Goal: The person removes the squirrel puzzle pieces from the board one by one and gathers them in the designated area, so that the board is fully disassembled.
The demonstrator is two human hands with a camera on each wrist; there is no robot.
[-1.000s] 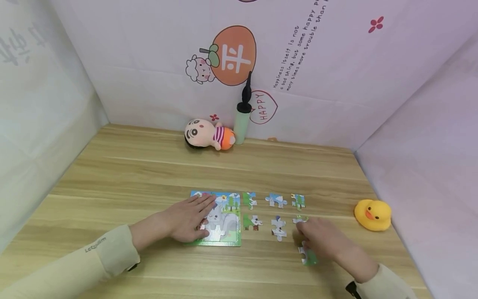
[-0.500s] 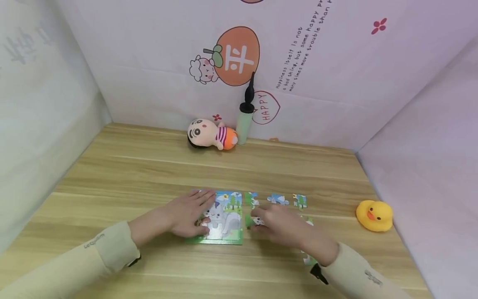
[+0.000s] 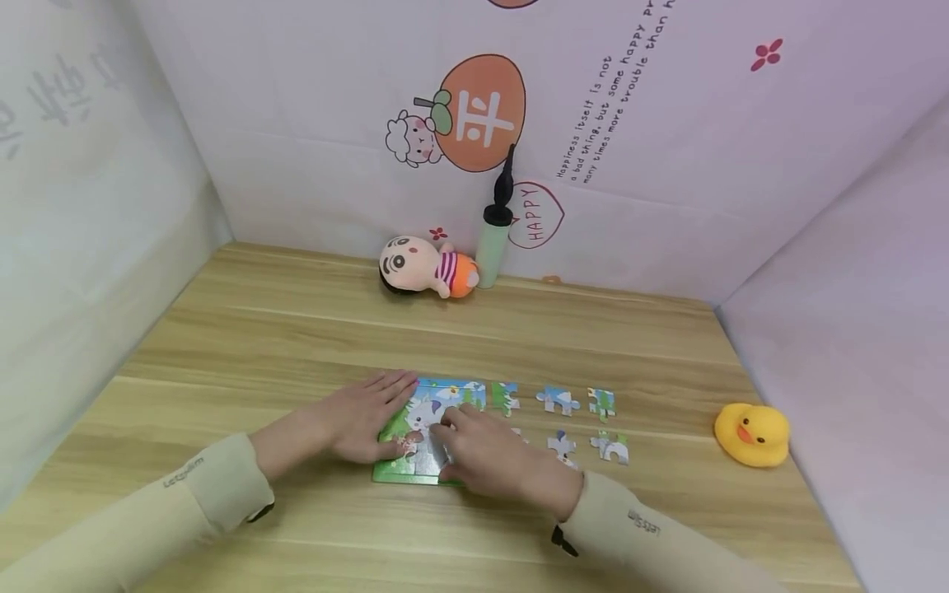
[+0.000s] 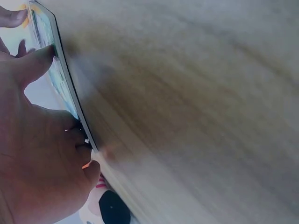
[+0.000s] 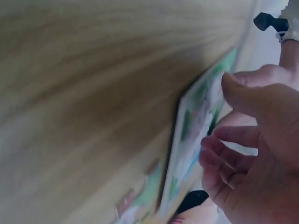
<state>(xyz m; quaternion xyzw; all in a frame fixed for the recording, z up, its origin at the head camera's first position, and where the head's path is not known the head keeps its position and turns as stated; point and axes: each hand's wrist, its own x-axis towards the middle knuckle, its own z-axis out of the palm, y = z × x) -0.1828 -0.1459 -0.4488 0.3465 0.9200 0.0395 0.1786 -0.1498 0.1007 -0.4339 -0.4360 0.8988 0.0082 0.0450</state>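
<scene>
A square puzzle board with a squirrel picture lies on the wooden table. My left hand rests on its left side, fingers spread and thumb over the lower left part of the picture. My right hand is over the board's right half, fingers bent down at the squirrel picture. In the right wrist view the thumb and fingertips stand apart, with no loose piece showing between them. Loose puzzle pieces lie right of the board, among them a tree piece and a grey piece.
A yellow rubber duck sits at the table's right side. Against the back wall lie a plush doll and a standing green pump with a black top. Fabric walls border the table.
My right hand has moved left, from the loose pieces to the board. The left hand stays at the board's left side. The head view has shifted slightly.
</scene>
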